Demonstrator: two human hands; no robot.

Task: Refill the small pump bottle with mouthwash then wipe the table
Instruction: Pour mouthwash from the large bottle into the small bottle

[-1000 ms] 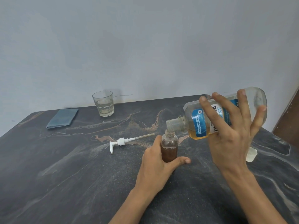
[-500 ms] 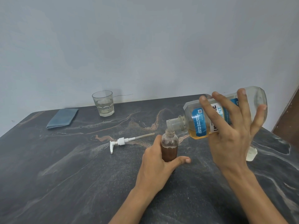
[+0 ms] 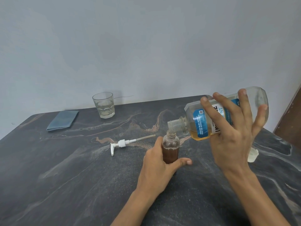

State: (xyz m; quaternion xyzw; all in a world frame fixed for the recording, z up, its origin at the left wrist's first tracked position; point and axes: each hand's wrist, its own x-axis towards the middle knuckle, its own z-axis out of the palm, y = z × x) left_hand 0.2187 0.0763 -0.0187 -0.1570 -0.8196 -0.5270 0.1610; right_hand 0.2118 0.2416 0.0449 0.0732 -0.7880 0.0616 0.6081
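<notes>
The small pump bottle (image 3: 170, 146) stands upright on the dark marble table (image 3: 65, 176), uncapped, with brown liquid up to about its shoulder. My left hand (image 3: 156, 168) grips its lower body. My right hand (image 3: 231, 132) holds the large clear mouthwash bottle (image 3: 195, 123) tipped nearly level, its open neck just above the small bottle's mouth. Amber liquid pools in the big bottle's lower side. The white pump head (image 3: 123, 143) with its tube lies on the table to the left. A folded blue cloth (image 3: 62, 119) lies at the back left.
A glass tumbler (image 3: 104, 106) with a little pale liquid stands near the wall. A white cap (image 3: 253, 154) lies on the table behind my right hand. A brown wooden panel (image 3: 291, 118) borders the table's right side.
The mouthwash bottle has tipped very slightly further; both hands and the small bottle stay in the same place.
</notes>
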